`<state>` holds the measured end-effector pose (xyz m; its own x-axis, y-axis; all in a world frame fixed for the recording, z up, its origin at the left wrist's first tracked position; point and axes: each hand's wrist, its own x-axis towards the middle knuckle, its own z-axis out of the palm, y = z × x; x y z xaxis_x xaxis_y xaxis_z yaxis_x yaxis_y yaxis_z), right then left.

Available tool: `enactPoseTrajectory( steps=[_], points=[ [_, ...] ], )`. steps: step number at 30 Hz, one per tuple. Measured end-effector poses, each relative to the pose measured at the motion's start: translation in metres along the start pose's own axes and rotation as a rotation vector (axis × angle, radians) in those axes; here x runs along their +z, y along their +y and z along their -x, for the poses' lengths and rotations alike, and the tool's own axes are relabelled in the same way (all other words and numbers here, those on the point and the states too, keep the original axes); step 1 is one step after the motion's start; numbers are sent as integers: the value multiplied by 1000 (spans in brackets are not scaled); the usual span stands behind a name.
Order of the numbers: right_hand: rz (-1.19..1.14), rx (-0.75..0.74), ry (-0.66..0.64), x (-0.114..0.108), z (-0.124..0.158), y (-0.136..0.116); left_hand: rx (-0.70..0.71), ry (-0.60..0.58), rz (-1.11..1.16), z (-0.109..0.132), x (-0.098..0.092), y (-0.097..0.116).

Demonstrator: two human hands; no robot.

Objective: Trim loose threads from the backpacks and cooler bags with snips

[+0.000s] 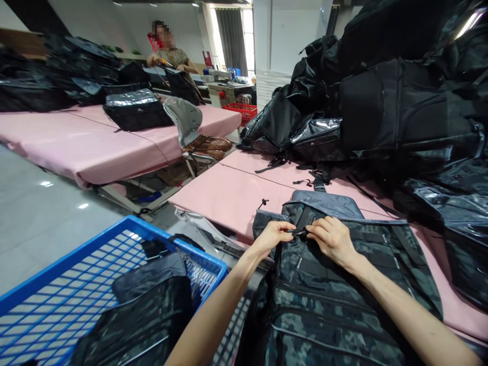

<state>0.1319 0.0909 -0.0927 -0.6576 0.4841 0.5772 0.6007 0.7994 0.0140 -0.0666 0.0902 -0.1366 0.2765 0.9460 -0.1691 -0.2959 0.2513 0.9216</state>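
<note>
A dark camouflage backpack (pixel 328 310) lies in front of me, its lower part reaching over the table's near edge. Near its far end, my left hand (pixel 275 237) pinches one end of a short black strap (pixel 299 233). From the other side, my right hand (pixel 332 240) is closed on the same strap, fingers bent and thumb pressed in. Fingertips cover much of the strap, so I cannot tell whether a buckle is on it. A grey-lined flap (pixel 328 202) lies just beyond the hands.
Pink cloth covers the table (pixel 236 183). Black backpacks (pixel 373 107) are heaped high on the right. At lower left, a blue plastic basket (pixel 125 226) holds a camouflage bag (pixel 148 310). Beyond stand a grey chair (pixel 186 122) and another pink table (pixel 114 147), where a person (pixel 173 56) handles a bag.
</note>
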Motion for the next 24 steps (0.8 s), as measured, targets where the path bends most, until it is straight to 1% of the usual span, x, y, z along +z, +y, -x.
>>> enactPoseTrajectory(
  steps=[2, 4, 7, 11, 15, 17, 21, 24],
  points=[
    [-53, 16, 1, -1, 2, 0, 7, -4, 6, 0, 0, -1],
    [-105, 81, 8, -2, 5, 0, 10, -3, 15, 0, -1, -2],
    [-94, 142, 26, -1, 7, 0, 9, 7, 21, -1, -1, -3],
    [-28, 91, 21, 2, 6, -1, 8, 18, 24, 0, -1, -3],
    [56, 24, 36, 0, 4, -5, 12, 7, -3, 1, 0, -2],
    [58, 29, 47, -2, 4, -6, 13, 13, -7, 1, 0, -1],
    [23, 90, 49, -3, 5, -7, 18, 23, 3, 2, 1, -1],
    [47, 76, 32, -1, 4, -7, 22, 30, -5, 3, 1, -2]
  ],
)
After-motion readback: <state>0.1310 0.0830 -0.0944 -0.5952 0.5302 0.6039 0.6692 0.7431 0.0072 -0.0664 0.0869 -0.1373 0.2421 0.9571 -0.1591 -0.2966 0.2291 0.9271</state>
